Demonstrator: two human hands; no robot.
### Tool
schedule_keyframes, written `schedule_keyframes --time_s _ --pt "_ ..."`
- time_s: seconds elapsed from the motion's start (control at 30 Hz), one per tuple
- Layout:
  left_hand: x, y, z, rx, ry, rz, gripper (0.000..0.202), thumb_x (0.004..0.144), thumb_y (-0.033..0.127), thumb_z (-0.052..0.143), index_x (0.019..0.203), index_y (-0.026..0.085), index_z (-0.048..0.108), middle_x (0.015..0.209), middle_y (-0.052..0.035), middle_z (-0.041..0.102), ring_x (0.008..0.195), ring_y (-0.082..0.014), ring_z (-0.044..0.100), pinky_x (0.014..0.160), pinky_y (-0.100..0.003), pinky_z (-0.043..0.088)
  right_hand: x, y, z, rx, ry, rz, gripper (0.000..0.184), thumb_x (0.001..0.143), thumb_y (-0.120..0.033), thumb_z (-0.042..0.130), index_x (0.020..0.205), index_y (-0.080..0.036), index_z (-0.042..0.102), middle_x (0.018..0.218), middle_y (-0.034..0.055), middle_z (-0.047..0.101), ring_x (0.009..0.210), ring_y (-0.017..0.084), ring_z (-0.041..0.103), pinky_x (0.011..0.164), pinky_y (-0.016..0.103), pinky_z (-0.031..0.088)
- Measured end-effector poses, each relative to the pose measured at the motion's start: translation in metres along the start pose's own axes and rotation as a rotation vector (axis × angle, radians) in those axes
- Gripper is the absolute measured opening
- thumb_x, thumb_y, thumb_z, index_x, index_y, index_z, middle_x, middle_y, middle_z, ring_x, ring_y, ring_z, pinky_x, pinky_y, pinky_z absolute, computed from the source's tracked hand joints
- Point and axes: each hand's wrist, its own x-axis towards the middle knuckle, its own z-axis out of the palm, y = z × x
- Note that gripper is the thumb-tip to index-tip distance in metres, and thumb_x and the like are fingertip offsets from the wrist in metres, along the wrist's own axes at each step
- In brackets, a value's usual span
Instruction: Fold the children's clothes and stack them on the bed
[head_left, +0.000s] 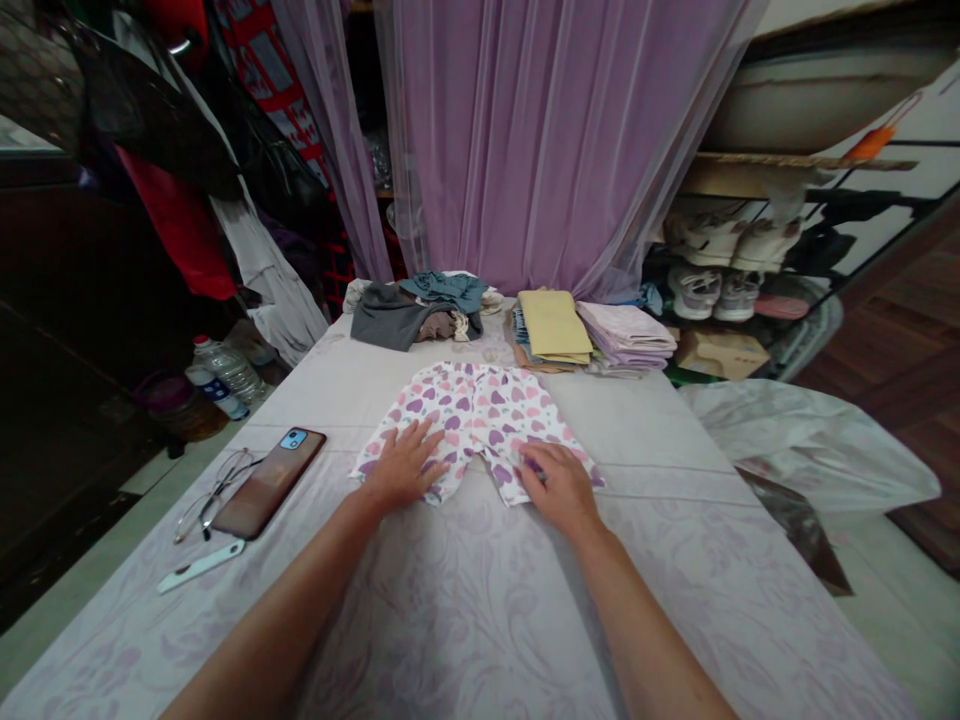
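Heart-print shorts (pixel 474 412) lie flat on the pale sheet (pixel 450 610), waistband toward 12 o'clock, legs splaying toward 7 and 5, their longest spread running from 9 to 3. The left hand (pixel 405 463) rests on the 7 o'clock leg, fingers spread and released; the right hand (pixel 561 485) touches the other, fingers bent, whether pinching it I cannot tell.

We've white shorts (pixel 480 408) w/ purple & pink hearts; surface (pixel 450 610) whitish w/ faint lilac florals. We also see a purple curtain (pixel 525 140), yellow cloth (pixel 553 325), dk-grey garment (pixel 386 318), bluish garment (pixel 450 289), brownish phone (pixel 270 487) w/ lt-blue camera patch (pixel 293 438).
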Motion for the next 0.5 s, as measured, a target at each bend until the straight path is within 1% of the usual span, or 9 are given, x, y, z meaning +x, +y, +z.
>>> schedule_keyframes --time_s 0.07,0.13,0.2,0.27,0.33,0.4,0.43,0.5 --pt "-0.003 0.001 0.006 0.064 -0.017 0.005 0.064 0.09 0.056 0.048 0.145 0.024 0.042 0.158 -0.0129 0.028 0.144 -0.0348 0.026 0.113 -0.063 0.019 -0.009 0.012 -0.001 -0.048 -0.072 -0.014 0.024 0.087 -0.03 0.055 0.105 -0.026 0.071 0.117 0.0077 0.068 0.112 0.025 0.059 0.097 0.044 0.043" --pt "-0.006 0.0 0.007 0.094 -0.025 0.005 0.07 0.086 0.058 0.053 0.146 0.024 0.039 0.158 -0.0142 0.025 0.145 -0.036 0.024 0.113 -0.064 0.018 -0.016 0.02 -0.001 -0.084 -0.106 -0.011 0.027 0.088 -0.033 0.056 0.11 -0.027 0.069 0.125 0.008 0.065 0.118 0.027 0.056 0.1 0.048 0.041" --pt "-0.008 0.001 0.005 0.095 -0.014 -0.003 0.073 0.084 0.057 0.056 0.147 0.025 0.038 0.158 -0.0154 0.025 0.144 -0.0374 0.024 0.112 -0.065 0.019 -0.019 0.023 -0.001 -0.08 -0.102 -0.013 0.028 0.088 -0.033 0.055 0.112 -0.027 0.068 0.127 0.0084 0.064 0.119 0.028 0.055 0.099 0.049 0.041" --pt "-0.009 0.006 0.001 0.078 0.041 -0.001 0.067 0.086 0.051 0.056 0.146 0.024 0.04 0.158 -0.0157 0.027 0.144 -0.0373 0.024 0.111 -0.065 0.022 -0.018 0.022 -0.004 -0.03 -0.059 -0.027 0.026 0.088 -0.031 0.054 0.109 -0.025 0.069 0.123 0.0091 0.066 0.115 0.027 0.058 0.097 0.048 0.042" --pt "-0.01 0.015 -0.001 0.032 0.12 0.048 0.055 0.091 0.044 0.051 0.142 0.023 0.046 0.155 -0.0145 0.034 0.144 -0.0343 0.027 0.113 -0.061 0.024 -0.016 0.016 -0.01 0.059 -0.019 -0.065 0.023 0.089 -0.028 0.053 0.104 -0.024 0.07 0.115 0.0086 0.069 0.108 0.025 0.061 0.094 0.043 0.045" --pt "-0.012 0.026 0.001 -0.052 0.16 0.151 0.045 0.095 0.039 0.044 0.136 0.022 0.052 0.149 -0.0124 0.045 0.141 -0.0288 0.034 0.114 -0.054 0.03 -0.015 0.009 -0.015 0.16 -0.035 -0.131 0.022 0.087 -0.024 0.053 0.101 -0.024 0.07 0.109 0.0073 0.07 0.102 0.022 0.062 0.091 0.039 0.046" --pt "-0.014 0.033 0.003 -0.1 0.158 0.208 0.043 0.096 0.038 0.042 0.135 0.022 0.053 0.145 -0.0112 0.05 0.139 -0.0261 0.039 0.113 -0.05 0.033 -0.014 0.006 -0.018 0.199 -0.063 -0.166 0.023 0.084 -0.022 0.054 0.102 -0.024 0.069 0.108 0.0067 0.07 0.101 0.022 0.062 0.091 0.038 0.046" --pt "-0.017 0.044 0.01 -0.176 0.128 0.294 0.042 0.095 0.037 0.044 0.135 0.023 0.053 0.141 -0.0094 0.055 0.133 -0.0227 0.047 0.11 -0.044 0.04 -0.016 0.0 -0.02 0.234 -0.128 -0.209 0.032 0.077 -0.018 0.056 0.106 -0.024 0.068 0.112 0.0064 0.068 0.104 0.022 0.061 0.093 0.039 0.045"
